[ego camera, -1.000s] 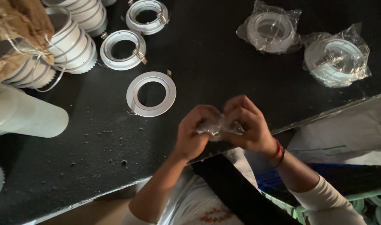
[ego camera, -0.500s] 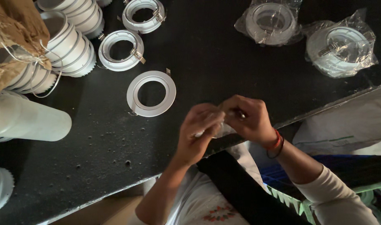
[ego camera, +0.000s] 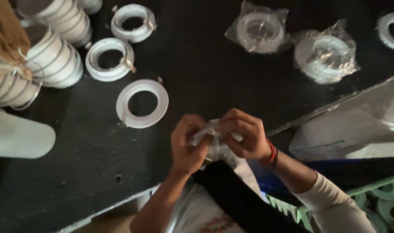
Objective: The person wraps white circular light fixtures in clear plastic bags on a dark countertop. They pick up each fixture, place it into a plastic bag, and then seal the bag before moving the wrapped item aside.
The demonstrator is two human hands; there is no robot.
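Both hands, left hand [ego camera: 187, 144] and right hand [ego camera: 244, 134], pinch a crumpled clear bag [ego camera: 210, 131]; two bagged rings [ego camera: 259, 32] done; bare white rings [ego camera: 142, 103] remain unwrapped.

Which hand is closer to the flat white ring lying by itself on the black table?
The left hand. It sits just below and to the right of the flat white ring. The right hand is farther right, on the other side of the crinkly clear bag both hands hold.
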